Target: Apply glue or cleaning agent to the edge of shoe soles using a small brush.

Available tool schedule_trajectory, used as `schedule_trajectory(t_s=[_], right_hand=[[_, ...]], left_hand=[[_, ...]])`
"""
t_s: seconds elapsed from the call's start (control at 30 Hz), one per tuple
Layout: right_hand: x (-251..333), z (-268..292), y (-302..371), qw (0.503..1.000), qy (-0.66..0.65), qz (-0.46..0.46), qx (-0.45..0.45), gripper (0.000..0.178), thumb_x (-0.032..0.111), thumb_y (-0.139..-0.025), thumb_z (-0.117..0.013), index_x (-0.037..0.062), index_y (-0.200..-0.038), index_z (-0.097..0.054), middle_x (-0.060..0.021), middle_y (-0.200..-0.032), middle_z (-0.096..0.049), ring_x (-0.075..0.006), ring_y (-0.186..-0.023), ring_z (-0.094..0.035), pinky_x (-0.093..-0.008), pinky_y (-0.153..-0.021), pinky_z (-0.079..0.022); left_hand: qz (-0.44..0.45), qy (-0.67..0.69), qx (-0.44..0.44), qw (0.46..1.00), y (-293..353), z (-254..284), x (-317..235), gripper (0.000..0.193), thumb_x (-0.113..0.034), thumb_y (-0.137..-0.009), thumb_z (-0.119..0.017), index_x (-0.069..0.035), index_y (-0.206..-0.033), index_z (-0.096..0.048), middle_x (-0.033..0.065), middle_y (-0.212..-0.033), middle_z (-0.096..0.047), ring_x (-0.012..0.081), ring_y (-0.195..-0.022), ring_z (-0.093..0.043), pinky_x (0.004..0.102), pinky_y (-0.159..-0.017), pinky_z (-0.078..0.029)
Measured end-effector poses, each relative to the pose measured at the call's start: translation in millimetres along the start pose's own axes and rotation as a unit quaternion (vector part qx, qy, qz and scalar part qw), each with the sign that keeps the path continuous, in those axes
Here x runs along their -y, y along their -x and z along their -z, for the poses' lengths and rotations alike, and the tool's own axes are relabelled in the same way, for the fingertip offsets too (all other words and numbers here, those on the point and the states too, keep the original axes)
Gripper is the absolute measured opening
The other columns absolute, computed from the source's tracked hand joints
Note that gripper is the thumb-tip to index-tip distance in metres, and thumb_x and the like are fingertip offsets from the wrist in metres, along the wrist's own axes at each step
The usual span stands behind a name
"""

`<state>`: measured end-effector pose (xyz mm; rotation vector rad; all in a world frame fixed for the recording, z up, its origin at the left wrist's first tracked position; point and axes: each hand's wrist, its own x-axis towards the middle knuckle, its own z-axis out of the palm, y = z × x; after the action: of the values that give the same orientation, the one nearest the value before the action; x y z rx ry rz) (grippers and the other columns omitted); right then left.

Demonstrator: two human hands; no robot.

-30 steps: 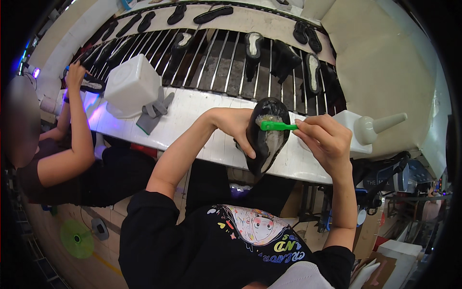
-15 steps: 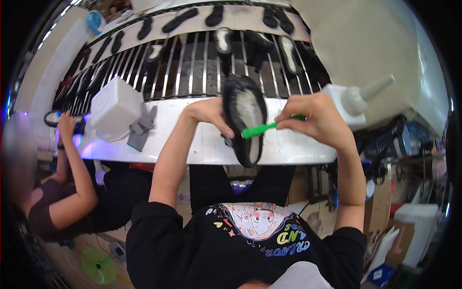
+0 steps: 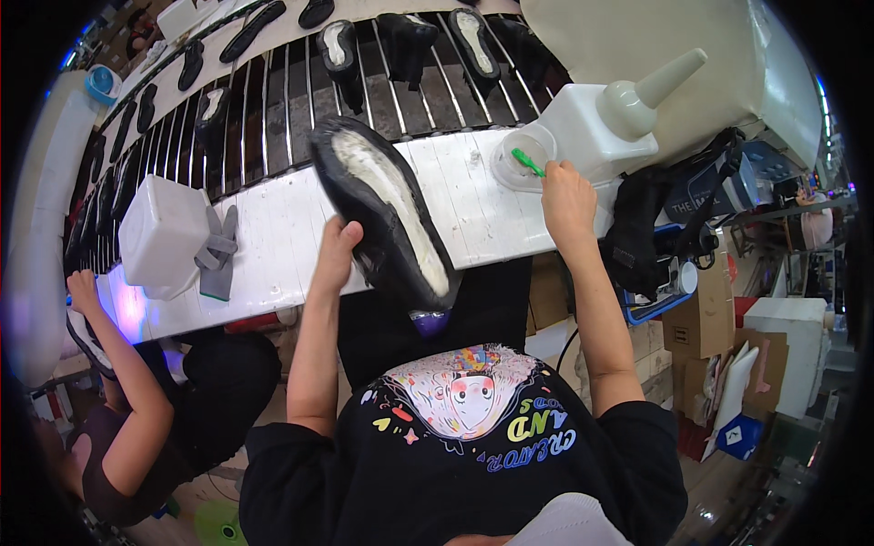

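Shoe tilts partly above the bench, my left hand clasping its side, apparently so the sole faces me; my right hand pinches a green brush at a clear cup.

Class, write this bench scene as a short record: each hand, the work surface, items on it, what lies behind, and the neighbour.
Left hand: holds black shoe, pale underside toward the camera
Right hand: holds green brush, its head at clear cup
Work surface: white bench
Beside cup: white bottle with long spout
Bench left: white container, grey glove
Behind: metal bars carrying dark shoes
Neighbour: person at left
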<state>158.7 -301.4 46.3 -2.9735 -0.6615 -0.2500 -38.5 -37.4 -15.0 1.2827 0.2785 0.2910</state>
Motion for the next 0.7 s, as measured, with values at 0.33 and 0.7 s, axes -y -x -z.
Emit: schedule_trajectory(t_s=[0.33,0.7], right_hand=[[-52,-24,2,0.844,-0.502,-0.126,0.139,0.02,0.016,-0.085,-0.063,-0.0016,-0.095,-0.068,-0.0095,-0.078,-0.068,-0.0107,-0.055,-0.056,-0.0231,-0.047,-0.041],[-3,30,-5,0.632,-0.75,-0.044,0.189,0.02,0.012,-0.085,-0.065,0.0006,-0.101,-0.067,-0.0056,-0.087,-0.067,-0.0064,-0.063,-0.052,-0.0171,-0.051,-0.035]], left_hand=[[0.237,0.305,-0.027,0.922,51,-63,22,0.073,-0.062,-0.092,-0.034,-0.002,-0.133,-0.043,0.0162,-0.116,-0.06,0.0234,-0.096,-0.065,0.0354,-0.083,-0.055],[0.163,0.221,-0.022,0.961,30,-62,-21,0.059,-0.05,-0.094,-0.044,0.002,-0.122,-0.051,0.0104,-0.109,-0.063,0.0138,-0.093,-0.062,0.0286,-0.084,-0.05]])
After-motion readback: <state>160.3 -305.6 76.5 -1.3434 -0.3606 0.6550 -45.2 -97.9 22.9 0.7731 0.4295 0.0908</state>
